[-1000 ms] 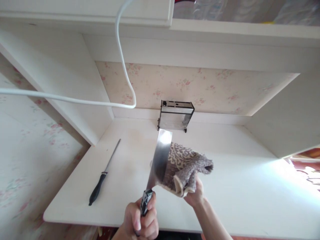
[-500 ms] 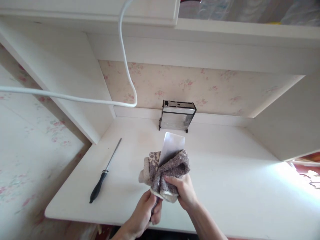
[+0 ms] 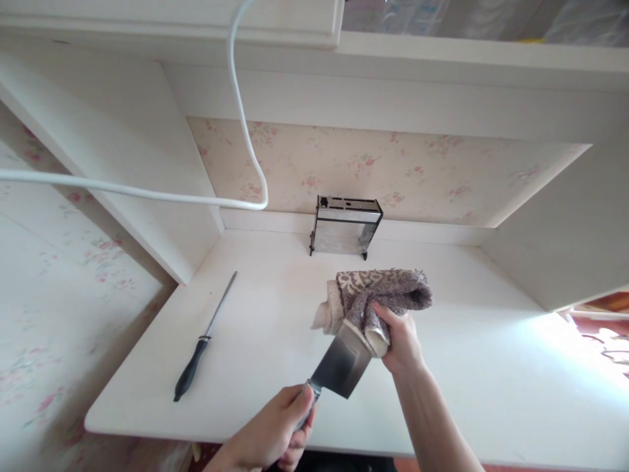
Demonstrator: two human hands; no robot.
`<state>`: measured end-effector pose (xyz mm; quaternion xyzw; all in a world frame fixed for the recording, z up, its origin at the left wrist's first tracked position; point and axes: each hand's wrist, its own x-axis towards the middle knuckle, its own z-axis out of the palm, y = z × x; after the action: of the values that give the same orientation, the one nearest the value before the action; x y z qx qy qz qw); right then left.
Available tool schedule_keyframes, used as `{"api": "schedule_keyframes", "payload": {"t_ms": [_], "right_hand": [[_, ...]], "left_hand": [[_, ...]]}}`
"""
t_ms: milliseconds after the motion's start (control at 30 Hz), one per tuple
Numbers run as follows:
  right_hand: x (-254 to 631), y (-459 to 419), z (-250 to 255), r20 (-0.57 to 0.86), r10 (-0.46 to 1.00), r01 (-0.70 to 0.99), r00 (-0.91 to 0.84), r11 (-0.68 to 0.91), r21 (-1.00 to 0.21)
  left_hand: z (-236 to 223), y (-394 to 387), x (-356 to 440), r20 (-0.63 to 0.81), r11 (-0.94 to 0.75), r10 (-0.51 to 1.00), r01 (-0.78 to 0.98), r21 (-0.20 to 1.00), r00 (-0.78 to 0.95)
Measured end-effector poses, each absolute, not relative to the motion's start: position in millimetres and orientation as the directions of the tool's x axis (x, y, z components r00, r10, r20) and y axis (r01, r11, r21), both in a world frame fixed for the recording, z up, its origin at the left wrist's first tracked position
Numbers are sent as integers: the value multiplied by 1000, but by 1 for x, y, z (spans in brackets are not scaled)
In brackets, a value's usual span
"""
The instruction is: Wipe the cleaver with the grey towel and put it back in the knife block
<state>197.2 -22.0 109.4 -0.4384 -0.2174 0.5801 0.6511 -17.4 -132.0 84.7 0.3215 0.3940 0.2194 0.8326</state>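
Observation:
My left hand [image 3: 285,423] is closed round the handle of a cleaver [image 3: 341,364], low over the front edge of the counter. The broad steel blade points away and to the right, and its far end is covered by a towel [image 3: 381,292]. This towel is brown and cream, patterned on one part, and bunched up. My right hand [image 3: 401,337] grips it from the right, thumb on top; the other fingers are mostly hidden beneath the cloth.
A sharpening steel [image 3: 201,351] with a black handle lies on the white counter [image 3: 255,387] at the left. A metal-and-black toaster-like appliance [image 3: 344,229] stands at the back wall. A white cable [image 3: 246,124] hangs across the upper left, below a cabinet [image 3: 171,19].
My right hand has moved the towel up and right along the blade. The blade near the handle now shows, while the tip, bare before, is covered.

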Motion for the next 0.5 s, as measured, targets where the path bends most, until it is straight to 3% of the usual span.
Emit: {"api": "schedule_keyframes", "payload": {"t_ms": [200,333,500], "right_hand": [[226,5,131,-188,905,-596,381,85,-798],[254,16,133,-152,868,-641,472,220,-735],[262,-5,100,-236,882,-712,408,147,-686]], "left_hand": [[95,-135,-35,-518,650,628,-25,760,581],[100,-134,-49,-471,520,735,39,853,488],[112,-121,-56,-324,262,882,216,941,343]]}}
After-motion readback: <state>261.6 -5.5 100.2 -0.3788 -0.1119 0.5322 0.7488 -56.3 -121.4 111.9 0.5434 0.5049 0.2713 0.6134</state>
